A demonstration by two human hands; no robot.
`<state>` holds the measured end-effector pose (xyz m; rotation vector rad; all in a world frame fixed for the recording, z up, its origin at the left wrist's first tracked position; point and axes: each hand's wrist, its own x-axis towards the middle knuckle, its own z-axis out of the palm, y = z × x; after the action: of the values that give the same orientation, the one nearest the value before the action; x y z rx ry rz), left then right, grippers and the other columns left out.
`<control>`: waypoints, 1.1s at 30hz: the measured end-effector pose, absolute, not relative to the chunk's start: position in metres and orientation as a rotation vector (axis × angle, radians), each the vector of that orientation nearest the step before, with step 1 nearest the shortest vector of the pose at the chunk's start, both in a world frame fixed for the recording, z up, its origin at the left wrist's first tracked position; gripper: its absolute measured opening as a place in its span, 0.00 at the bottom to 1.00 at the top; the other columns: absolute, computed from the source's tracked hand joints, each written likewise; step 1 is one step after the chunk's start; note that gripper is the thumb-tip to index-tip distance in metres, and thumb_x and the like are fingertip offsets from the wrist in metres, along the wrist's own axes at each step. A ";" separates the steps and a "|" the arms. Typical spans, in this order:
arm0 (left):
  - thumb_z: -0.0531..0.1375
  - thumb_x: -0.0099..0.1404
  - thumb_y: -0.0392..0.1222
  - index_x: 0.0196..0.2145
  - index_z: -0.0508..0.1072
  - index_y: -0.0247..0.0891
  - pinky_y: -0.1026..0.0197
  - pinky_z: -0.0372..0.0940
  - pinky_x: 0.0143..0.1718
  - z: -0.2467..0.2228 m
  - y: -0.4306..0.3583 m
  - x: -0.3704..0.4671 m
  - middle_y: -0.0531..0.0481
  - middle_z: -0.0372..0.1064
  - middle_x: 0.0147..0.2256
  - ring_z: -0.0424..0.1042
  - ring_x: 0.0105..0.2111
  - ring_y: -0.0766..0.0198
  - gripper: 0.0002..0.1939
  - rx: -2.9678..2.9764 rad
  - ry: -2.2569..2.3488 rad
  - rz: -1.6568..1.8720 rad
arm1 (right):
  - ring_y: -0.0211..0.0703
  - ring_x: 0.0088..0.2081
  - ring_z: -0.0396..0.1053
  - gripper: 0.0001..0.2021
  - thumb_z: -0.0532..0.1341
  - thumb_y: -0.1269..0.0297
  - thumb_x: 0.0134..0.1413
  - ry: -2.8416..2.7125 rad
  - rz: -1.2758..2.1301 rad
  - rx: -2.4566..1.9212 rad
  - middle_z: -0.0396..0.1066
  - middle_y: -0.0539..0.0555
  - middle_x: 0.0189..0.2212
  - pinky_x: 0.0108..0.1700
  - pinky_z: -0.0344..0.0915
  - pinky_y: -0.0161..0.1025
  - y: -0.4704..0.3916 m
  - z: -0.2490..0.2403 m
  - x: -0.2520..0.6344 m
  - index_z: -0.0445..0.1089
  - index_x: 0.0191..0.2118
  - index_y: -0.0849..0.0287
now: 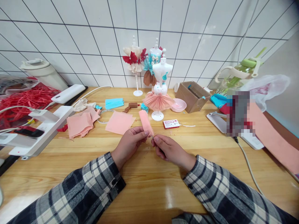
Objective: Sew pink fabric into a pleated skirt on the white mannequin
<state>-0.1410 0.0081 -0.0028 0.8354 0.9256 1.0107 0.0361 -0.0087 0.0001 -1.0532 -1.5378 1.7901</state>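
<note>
My left hand (130, 141) pinches the lower end of a folded peach crepe paper strip (145, 121), which points up and away over the table. Close beside it, my right hand (171, 148) is closed on a thin, slender tool (152, 136) whose tip meets the strip's lower end. Its exact kind is too small to make out. Just beyond the hands stands a white mini dress form (163, 70) wearing a pleated peach paper skirt (157, 101). Flat peach paper squares (120, 122) lie left of the strip, and a small red-and-white box (171, 124) lies to the right.
Two more decorated dress forms (136, 59) stand by the tiled wall. A cardboard box (193, 96) and a pink bowl (178, 105) sit behind right. At left are a power strip (46, 133) and red shredded paper (25, 99). A charging cable (247, 165) runs along the right.
</note>
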 end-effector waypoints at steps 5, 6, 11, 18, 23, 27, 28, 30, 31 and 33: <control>0.71 0.51 0.42 0.31 0.78 0.32 0.64 0.62 0.31 -0.005 0.009 -0.142 0.48 0.73 0.28 0.68 0.26 0.67 0.12 0.838 0.930 1.011 | 0.32 0.16 0.51 0.22 0.50 0.40 0.60 -1.530 1.794 -1.074 0.54 0.42 0.14 0.18 0.47 0.30 -0.008 -0.001 0.037 0.59 0.32 0.57; 0.70 0.52 0.42 0.31 0.78 0.32 0.63 0.62 0.31 -0.006 0.009 -0.142 0.48 0.73 0.28 0.68 0.26 0.67 0.12 0.841 0.925 1.005 | 0.32 0.15 0.51 0.22 0.50 0.40 0.60 -1.531 1.795 -1.073 0.54 0.42 0.14 0.18 0.47 0.30 -0.008 -0.002 0.037 0.59 0.32 0.57; 0.70 0.52 0.42 0.32 0.78 0.32 0.64 0.62 0.31 -0.006 0.009 -0.142 0.49 0.72 0.28 0.68 0.26 0.67 0.12 0.838 0.928 1.006 | 0.31 0.15 0.50 0.21 0.51 0.41 0.60 -1.543 1.776 -1.079 0.54 0.42 0.13 0.18 0.46 0.30 -0.008 -0.003 0.036 0.59 0.31 0.57; 0.71 0.50 0.41 0.31 0.78 0.33 0.67 0.61 0.30 -0.003 0.009 -0.141 0.51 0.71 0.27 0.66 0.26 0.70 0.12 0.774 0.942 1.064 | 0.31 0.15 0.51 0.21 0.52 0.43 0.60 -1.527 1.790 -1.085 0.56 0.42 0.13 0.17 0.47 0.29 -0.010 -0.002 0.037 0.61 0.32 0.58; 0.71 0.51 0.41 0.30 0.78 0.33 0.68 0.61 0.31 -0.001 0.009 -0.140 0.50 0.72 0.28 0.67 0.28 0.69 0.11 0.748 0.933 1.082 | 0.32 0.13 0.55 0.20 0.46 0.44 0.64 -1.568 1.704 -1.185 0.63 0.43 0.16 0.15 0.51 0.29 -0.013 -0.008 0.035 0.60 0.36 0.56; 0.71 0.50 0.42 0.30 0.78 0.32 0.66 0.61 0.31 0.000 0.007 -0.137 0.50 0.72 0.28 0.67 0.27 0.69 0.12 0.780 0.942 1.071 | 0.31 0.13 0.58 0.18 0.45 0.45 0.66 -1.631 1.609 -1.168 0.65 0.44 0.18 0.15 0.53 0.28 -0.015 -0.014 0.032 0.58 0.37 0.55; 0.71 0.50 0.42 0.31 0.78 0.32 0.66 0.61 0.32 0.000 0.007 -0.137 0.50 0.72 0.28 0.67 0.27 0.68 0.12 0.794 0.945 1.070 | 0.31 0.13 0.58 0.18 0.45 0.46 0.66 -1.637 1.590 -1.172 0.66 0.44 0.19 0.15 0.53 0.28 -0.016 -0.015 0.031 0.57 0.37 0.55; 0.71 0.51 0.43 0.31 0.78 0.33 0.65 0.61 0.33 -0.001 0.006 -0.136 0.50 0.72 0.28 0.67 0.27 0.68 0.12 0.818 0.953 1.066 | 0.31 0.13 0.58 0.17 0.45 0.47 0.67 -1.630 1.567 -1.191 0.65 0.43 0.19 0.15 0.53 0.27 -0.016 -0.014 0.029 0.57 0.37 0.55; 0.70 0.51 0.43 0.31 0.78 0.33 0.65 0.61 0.33 -0.002 0.006 -0.136 0.50 0.72 0.28 0.67 0.28 0.68 0.12 0.825 0.957 1.064 | 0.31 0.13 0.57 0.16 0.46 0.48 0.67 -1.622 1.562 -1.199 0.65 0.43 0.18 0.15 0.53 0.27 -0.016 -0.014 0.029 0.57 0.37 0.55; 0.70 0.52 0.43 0.31 0.77 0.33 0.64 0.61 0.34 -0.003 0.005 -0.135 0.50 0.72 0.28 0.67 0.28 0.67 0.12 0.831 0.963 1.064 | 0.31 0.13 0.57 0.15 0.46 0.49 0.67 -1.612 1.564 -1.204 0.64 0.43 0.18 0.15 0.53 0.28 -0.016 -0.012 0.028 0.57 0.37 0.55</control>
<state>-0.1349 0.0054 -0.0029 0.8310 0.9633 1.0643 0.0285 -0.0162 -0.0122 -1.2044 -1.6120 1.5639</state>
